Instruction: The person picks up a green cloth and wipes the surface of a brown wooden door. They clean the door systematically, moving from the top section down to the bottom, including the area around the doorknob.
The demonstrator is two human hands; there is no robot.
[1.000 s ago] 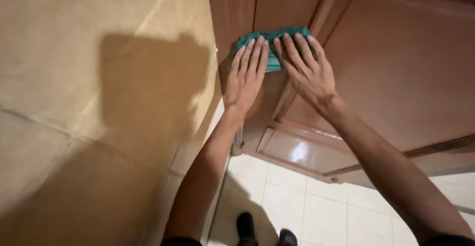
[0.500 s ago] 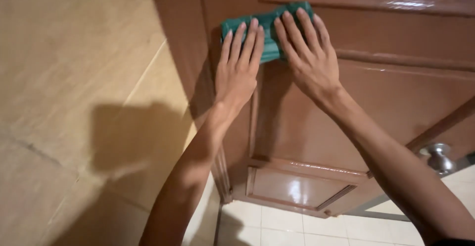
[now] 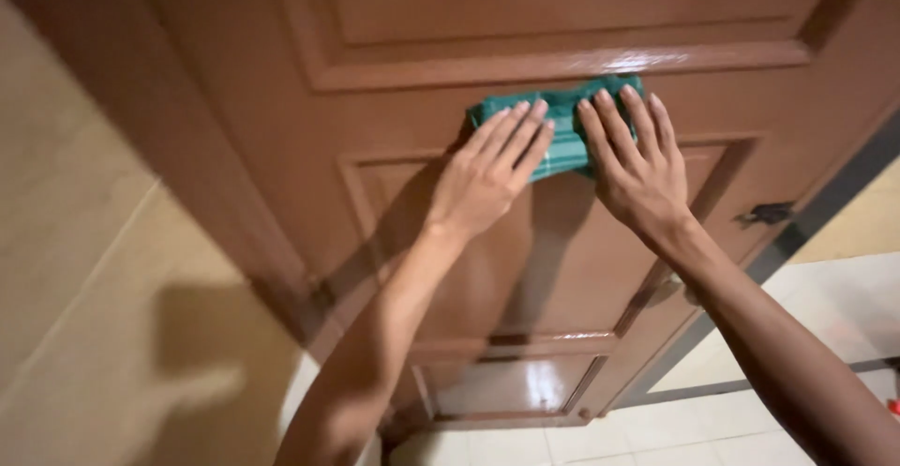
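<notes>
Closest to me, my two forearms reach up and away from the camera. My left hand (image 3: pixel 487 171) lies flat with its fingers straight and together, fingertips pressing the left part of a folded green cloth (image 3: pixel 561 128). My right hand (image 3: pixel 637 171) is spread flat too, fingers a little apart, covering the cloth's right part. Neither hand curls around it; both pin it open-palmed against the brown panelled door (image 3: pixel 525 16), on the rail between the upper and lower panels. The door's paint is glossy and catches light. At its right edge sits a dark latch (image 3: pixel 769 213). Left of the door runs a beige wall (image 3: pixel 84 269); below lies a pale tiled floor (image 3: pixel 806 307).
</notes>
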